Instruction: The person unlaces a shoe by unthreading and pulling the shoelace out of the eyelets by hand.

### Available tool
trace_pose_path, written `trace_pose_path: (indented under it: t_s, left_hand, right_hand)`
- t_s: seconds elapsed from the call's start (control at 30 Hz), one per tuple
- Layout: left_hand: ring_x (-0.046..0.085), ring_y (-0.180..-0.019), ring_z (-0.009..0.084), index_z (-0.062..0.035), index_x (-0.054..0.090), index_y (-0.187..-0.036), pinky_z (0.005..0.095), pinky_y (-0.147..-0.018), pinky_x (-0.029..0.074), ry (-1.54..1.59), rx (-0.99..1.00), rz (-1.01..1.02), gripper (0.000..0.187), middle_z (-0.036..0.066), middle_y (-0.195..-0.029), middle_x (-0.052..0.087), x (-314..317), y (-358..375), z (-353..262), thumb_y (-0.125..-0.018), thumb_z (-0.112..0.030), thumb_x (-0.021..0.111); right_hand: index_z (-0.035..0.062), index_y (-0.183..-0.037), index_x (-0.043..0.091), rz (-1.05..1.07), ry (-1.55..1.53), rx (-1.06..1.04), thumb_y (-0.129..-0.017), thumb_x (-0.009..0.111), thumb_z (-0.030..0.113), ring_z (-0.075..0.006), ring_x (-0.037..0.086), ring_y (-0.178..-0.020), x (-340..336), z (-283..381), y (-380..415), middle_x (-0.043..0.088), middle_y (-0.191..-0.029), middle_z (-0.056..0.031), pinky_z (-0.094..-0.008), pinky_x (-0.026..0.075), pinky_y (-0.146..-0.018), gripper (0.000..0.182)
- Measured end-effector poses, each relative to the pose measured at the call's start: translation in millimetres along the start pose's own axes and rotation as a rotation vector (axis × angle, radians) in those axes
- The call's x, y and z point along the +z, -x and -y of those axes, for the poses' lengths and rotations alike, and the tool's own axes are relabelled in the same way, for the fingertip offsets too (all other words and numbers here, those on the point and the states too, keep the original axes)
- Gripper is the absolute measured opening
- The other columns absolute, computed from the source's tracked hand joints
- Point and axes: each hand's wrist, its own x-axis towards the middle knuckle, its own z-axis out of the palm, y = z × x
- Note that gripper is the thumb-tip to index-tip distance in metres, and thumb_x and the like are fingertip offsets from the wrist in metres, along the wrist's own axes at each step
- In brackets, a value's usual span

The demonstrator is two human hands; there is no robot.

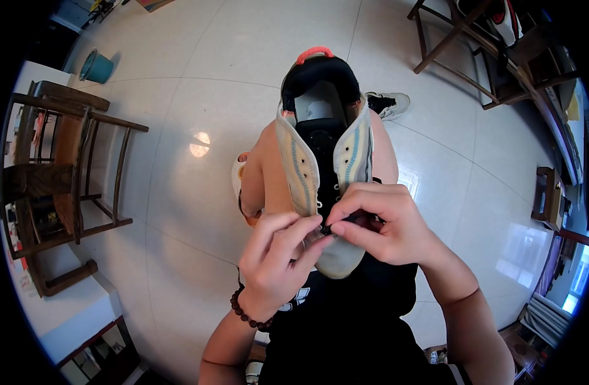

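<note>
Working fingertip to fingertip, a person's left hand (274,255), reaching in from 7 o'clock, and right hand (389,221), from 4 o'clock, curl close together over the toe end of a sneaker (325,157); whether either pinches a lace cannot be told. So small a spot likely calls for one hand to steady the flap edge while the other works, pulling gently and evenly. The sneaker sits mid-view above the lap, heel at 12 o'clock, toe at 6. Its cream side panels, splayed wide, carry wavy blue stitching; their upper eyelets are bare beside a black tongue (324,138). A coral pull loop (315,52) tops the black collar. Beyond, toward 1 o'clock, another shoe (395,104) rests on the tiled floor (448,135).
</note>
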Motion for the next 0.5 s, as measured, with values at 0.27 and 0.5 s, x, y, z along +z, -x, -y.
trace_pose_path:
  t_s: [0.27, 0.5]
  left_hand:
    - [0.068, -0.077, 0.0238, -0.0001, 0.08, -0.104, 0.0329, -0.066, 0.055, 0.057, 0.058, -0.022, 0.027, 0.01, -0.095, 0.069, -3.0, 2.4, -4.8, -0.08, 0.001, 0.092]
    - [0.068, -0.078, 0.0288, 0.0029, 0.071, -0.103, 0.0351, -0.069, 0.056, 0.025, 0.064, 0.037, 0.014, 0.013, -0.097, 0.067, -5.4, 0.6, -16.2, -0.091, 0.005, 0.078]
  right_hand:
    - [-0.0014, -0.101, 0.078, -0.02, -0.039, -0.086, -0.091, 0.081, 0.0, -0.0199, 0.069, -0.07, 7.4, 7.2, 8.7, 0.073, -0.089, -0.0105, -0.0284, 0.052, -0.06, 0.011]
    - [-0.0027, -0.098, 0.077, -0.051, 0.199, -0.428, -0.077, 0.081, -0.003, -0.0248, 0.07, -0.069, 8.7, 10.0, 9.4, 0.07, -0.088, -0.0106, -0.0327, 0.056, -0.06, 0.021]
